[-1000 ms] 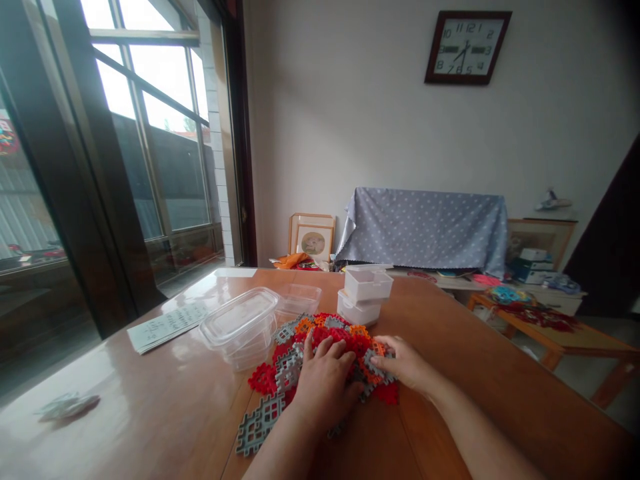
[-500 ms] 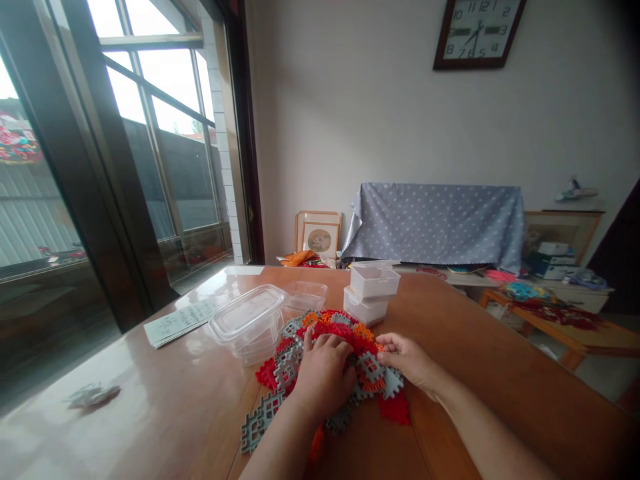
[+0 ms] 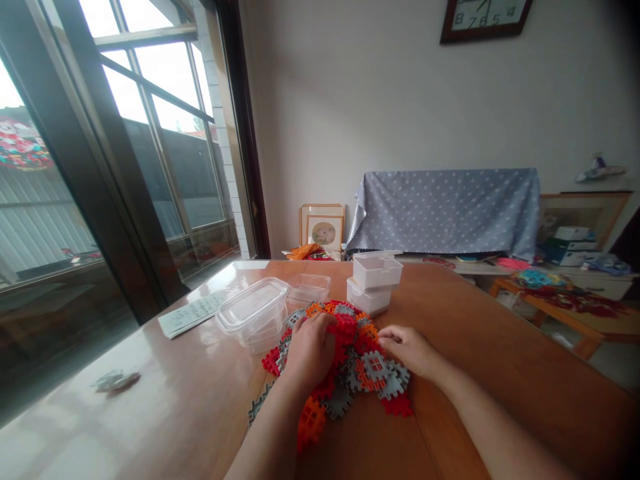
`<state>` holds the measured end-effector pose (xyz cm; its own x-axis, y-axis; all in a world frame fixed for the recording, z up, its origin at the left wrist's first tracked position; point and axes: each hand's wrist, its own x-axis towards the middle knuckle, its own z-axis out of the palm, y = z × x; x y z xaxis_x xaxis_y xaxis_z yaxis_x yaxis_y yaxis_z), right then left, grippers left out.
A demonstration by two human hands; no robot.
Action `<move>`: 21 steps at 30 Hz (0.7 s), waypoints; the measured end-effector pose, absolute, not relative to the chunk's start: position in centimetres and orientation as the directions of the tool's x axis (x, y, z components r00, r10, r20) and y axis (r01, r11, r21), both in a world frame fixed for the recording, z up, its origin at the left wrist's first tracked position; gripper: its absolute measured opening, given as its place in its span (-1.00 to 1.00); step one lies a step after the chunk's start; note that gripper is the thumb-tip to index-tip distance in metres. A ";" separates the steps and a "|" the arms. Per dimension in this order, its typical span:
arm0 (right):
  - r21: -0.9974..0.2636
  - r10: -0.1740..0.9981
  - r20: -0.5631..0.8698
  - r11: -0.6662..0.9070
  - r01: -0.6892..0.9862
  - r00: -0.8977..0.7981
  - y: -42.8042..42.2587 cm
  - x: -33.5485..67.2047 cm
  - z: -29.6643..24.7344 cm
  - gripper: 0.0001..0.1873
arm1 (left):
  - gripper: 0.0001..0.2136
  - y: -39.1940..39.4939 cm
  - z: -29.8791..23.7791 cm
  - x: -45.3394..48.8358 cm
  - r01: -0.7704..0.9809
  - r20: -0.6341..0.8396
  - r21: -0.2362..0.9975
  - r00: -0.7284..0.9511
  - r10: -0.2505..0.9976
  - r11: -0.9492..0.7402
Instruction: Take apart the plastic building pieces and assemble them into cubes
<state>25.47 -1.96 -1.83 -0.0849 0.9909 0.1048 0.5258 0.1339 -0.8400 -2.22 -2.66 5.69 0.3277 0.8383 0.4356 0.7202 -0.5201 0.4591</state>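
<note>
A heap of interlocking plastic tiles with toothed edges, in red, orange and grey, lies at the middle of the table. My left hand (image 3: 313,347) is over the left part of the heap with its fingers curled down; whatever they grip is hidden. At the heap's right edge, my right hand (image 3: 410,350) has its thumb and fingers drawn together beside the tiles, and anything between them is too small to make out. An orange tile (image 3: 313,419) lies near my left forearm. A grey tile (image 3: 376,365) rests on the right side of the heap.
Clear plastic containers (image 3: 255,307) stand left of the heap, and two stacked white boxes (image 3: 377,272) behind it. Papers with writing (image 3: 193,315) and a small crumpled packet (image 3: 116,381) lie on the left. A polka-dot cloth (image 3: 445,213) hangs by the far wall.
My left hand has shifted left and slightly back over the heap, uncovering red tiles. My right hand stays at the right edge. The view has tilted slightly down.
</note>
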 end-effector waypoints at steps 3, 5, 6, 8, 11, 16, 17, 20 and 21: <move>-0.811 0.988 0.133 0.155 0.565 -0.081 -1.8 25.5 -2.2 -0.60 | -0.72 -2.4 5.9 -2.8 0.740 0.405 0.504 0.253 0.879 -0.445; -0.793 0.985 0.142 0.175 0.584 -0.102 -1.9 25.3 -2.4 -0.60 | -0.76 -2.6 6.2 -3.1 0.752 0.373 0.499 0.262 0.890 -0.430; -0.787 0.983 0.146 0.186 0.588 -0.115 -1.9 25.2 -2.4 -0.61 | -0.78 -2.8 6.3 -3.2 0.758 0.362 0.482 0.284 0.888 -0.439; -0.783 0.979 0.151 0.203 0.588 -0.137 -2.0 25.1 -2.3 -0.64 | -0.80 -3.3 6.6 -3.3 0.766 0.345 0.431 0.348 0.871 -0.477; -0.799 0.980 0.151 0.197 0.568 -0.126 -2.0 25.1 -2.1 -0.64 | -0.64 -4.0 6.7 -3.3 0.786 0.292 0.340 0.434 0.853 -0.516; -0.819 0.983 0.162 0.181 0.545 -0.082 -2.1 25.1 -1.8 -0.63 | -0.53 -4.5 6.1 -3.0 0.801 0.204 0.251 0.504 0.839 -0.543; -0.823 0.983 0.166 0.183 0.538 -0.079 -2.2 25.0 -1.6 -0.64 | -0.54 -4.5 6.0 -3.0 0.802 0.199 0.243 0.509 0.837 -0.545; -0.836 0.980 0.188 0.195 0.513 -0.065 -2.5 24.7 -0.8 -0.65 | -0.58 -4.3 5.8 -2.9 0.797 0.221 0.236 0.512 0.830 -0.555; -0.840 0.979 0.198 0.199 0.504 -0.057 -2.6 24.5 -0.4 -0.65 | -0.60 -4.2 5.8 -2.8 0.793 0.240 0.241 0.510 0.826 -0.559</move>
<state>24.49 -2.58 -0.43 -0.0569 0.9785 0.1981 0.5045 0.1994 -0.8401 -2.83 -4.22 5.78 0.5096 0.8263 0.2398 0.7933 -0.5592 0.2407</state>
